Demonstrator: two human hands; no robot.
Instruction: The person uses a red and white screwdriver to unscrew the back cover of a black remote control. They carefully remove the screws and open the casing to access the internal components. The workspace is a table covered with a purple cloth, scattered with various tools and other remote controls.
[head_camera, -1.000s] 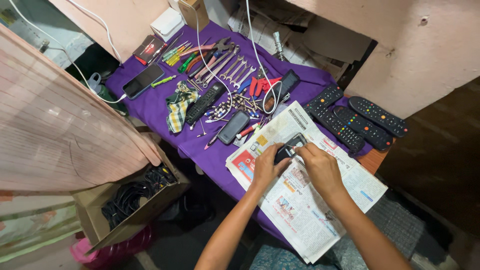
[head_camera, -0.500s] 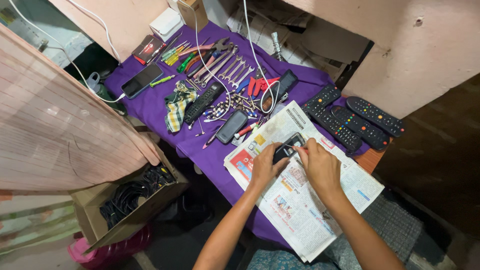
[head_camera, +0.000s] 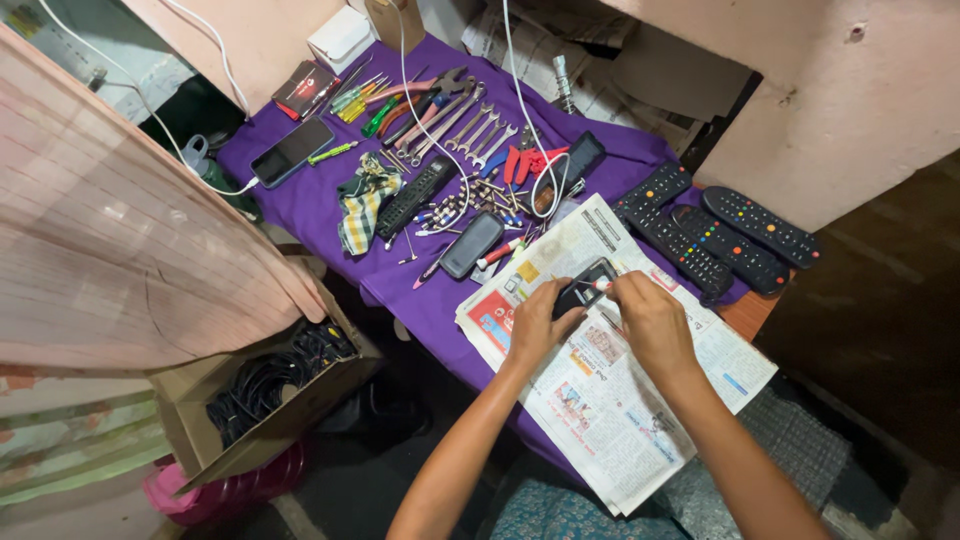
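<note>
A small black device (head_camera: 586, 287) lies on a spread newspaper (head_camera: 610, 400) over the purple cloth. My left hand (head_camera: 538, 322) grips its near-left end. My right hand (head_camera: 648, 316) is just right of it, its fingers pinched on a thin tool with a pale tip that touches the device's top. What the tool is exactly I cannot tell.
Several black remotes (head_camera: 715, 232) lie right of the newspaper. Wrenches, pliers and screwdrivers (head_camera: 440, 110) fill the far part of the purple cloth (head_camera: 320, 210), with a phone (head_camera: 292, 152) and a checked rag (head_camera: 360, 200). A cardboard box of cables (head_camera: 262, 385) stands lower left.
Both hands stay on the device over the newspaper; the right hand's fingers have drawn closer onto its top. The view has shifted slightly.
</note>
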